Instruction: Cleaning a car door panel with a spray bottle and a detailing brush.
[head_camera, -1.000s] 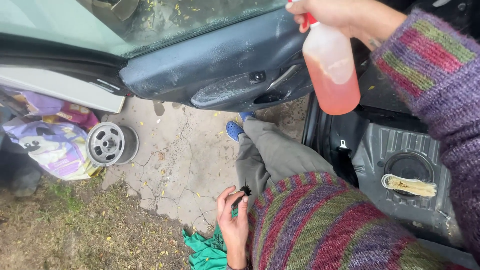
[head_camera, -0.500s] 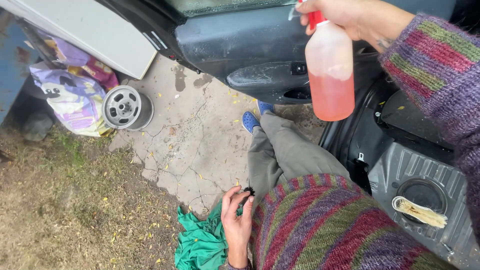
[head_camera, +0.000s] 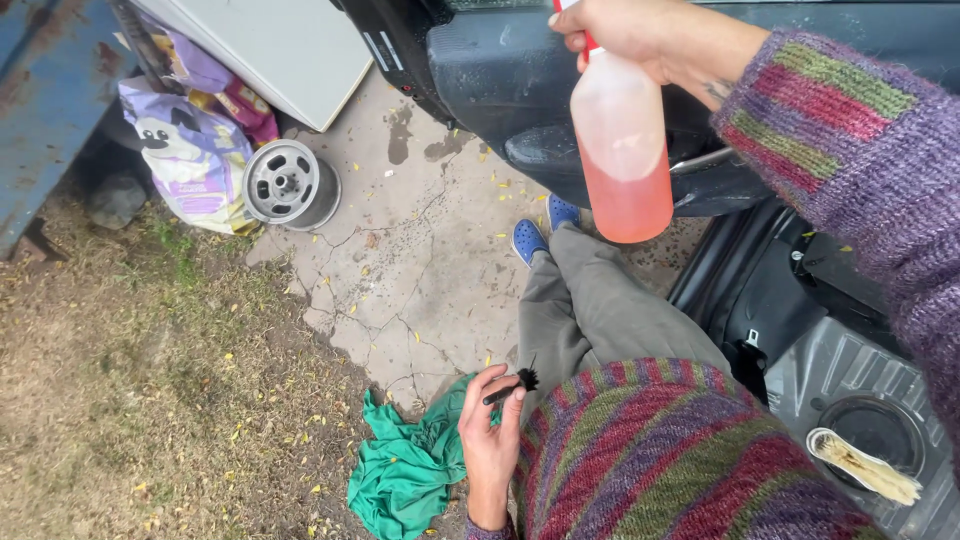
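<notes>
Since the earlier frames the view has swung left and down: the wheel rim (head_camera: 290, 184) sits higher and nearer centre, more grass shows, and the spray bottle (head_camera: 622, 150) has shifted toward the top middle.

Head view. Right hand (head_camera: 625, 32) raised at top edge, fingers closed round the neck and red trigger of the spray bottle; bottle hangs upright, clear plastic, lower part filled with orange-pink liquid, in front of the dark car door panel (head_camera: 500, 80). Left hand (head_camera: 490, 440) low, beside the striped sweater, fingers curled loosely about a small black brush (head_camera: 512, 387), bristle end pointing right. Just left of that hand, a green cloth (head_camera: 405, 470) crumpled on cracked concrete. Grey trouser leg runs up to a blue shoe (head_camera: 527, 240). Printed purple-and-white bag (head_camera: 185, 150) leans beside the wheel rim. Pale bristle brush (head_camera: 865, 465) lies on the car floor, lower right.
</notes>
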